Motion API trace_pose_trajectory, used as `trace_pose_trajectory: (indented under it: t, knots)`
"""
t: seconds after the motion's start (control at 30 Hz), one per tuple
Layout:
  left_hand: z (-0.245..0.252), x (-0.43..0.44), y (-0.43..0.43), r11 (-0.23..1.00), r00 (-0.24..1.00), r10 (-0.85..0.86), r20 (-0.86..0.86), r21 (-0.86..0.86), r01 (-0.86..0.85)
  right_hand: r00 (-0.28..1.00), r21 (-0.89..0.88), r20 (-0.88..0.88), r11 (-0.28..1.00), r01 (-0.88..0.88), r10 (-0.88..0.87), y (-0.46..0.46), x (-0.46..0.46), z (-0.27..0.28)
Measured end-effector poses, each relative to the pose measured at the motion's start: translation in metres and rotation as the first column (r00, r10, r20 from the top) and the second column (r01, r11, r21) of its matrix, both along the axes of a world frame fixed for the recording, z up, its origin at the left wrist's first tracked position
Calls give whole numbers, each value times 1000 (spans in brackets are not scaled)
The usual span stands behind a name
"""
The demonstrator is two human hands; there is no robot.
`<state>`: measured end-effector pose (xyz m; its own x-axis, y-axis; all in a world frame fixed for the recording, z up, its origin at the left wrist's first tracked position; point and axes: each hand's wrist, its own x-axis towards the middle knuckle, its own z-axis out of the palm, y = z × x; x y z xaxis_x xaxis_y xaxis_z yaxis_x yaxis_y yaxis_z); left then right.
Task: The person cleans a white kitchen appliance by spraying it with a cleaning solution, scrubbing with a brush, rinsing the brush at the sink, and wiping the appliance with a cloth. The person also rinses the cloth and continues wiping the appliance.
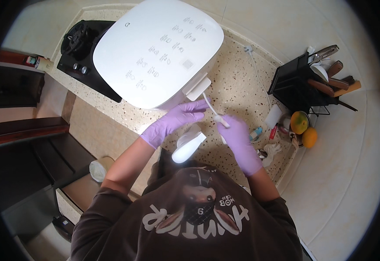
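Observation:
A large white appliance [157, 52] with rounded corners and printed icons on top stands on the speckled countertop [235, 75]. A white latch-like part [199, 87] juts from its near right side. My left hand [180, 119], in a purple glove, lies by the appliance's near edge with its fingers stretched out and nothing visibly held. My right hand [239, 140], gloved too and slightly blurred, grips a thin white tool [222, 120] whose slim end reaches up to the latch-like part. Below my left hand is a white plastic object [188, 146], tilted and partly overexposed.
The appliance overlaps a black gas hob [88, 65] at the left. At the right are a black utensil rack [294, 80] with knives, a white cable with a plug [248, 49], two mangoes [309, 137] and a crumpled white cloth [271, 154]. A pale bin [99, 169] stands lower left.

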<state>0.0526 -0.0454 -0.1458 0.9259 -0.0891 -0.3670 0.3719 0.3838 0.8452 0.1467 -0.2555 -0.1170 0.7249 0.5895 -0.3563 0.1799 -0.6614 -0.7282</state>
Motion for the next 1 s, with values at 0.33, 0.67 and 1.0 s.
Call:
trace_pose_trajectory:
  t: [0.33,0.67,1.0]
  knots:
    - [8,-12,-3,938,977,178,-116,320,-133,998,347,68,938,-18,-6,70,11,-12]
    - [13,-13,-4,879,983,154,-103,468,-88,989,-10,-144,1000,-14,12,40,-6,-67]
    - [4,4,-14,959,984,155,-89,251,-129,843,629,-537,684,369,39,5,15,-37]
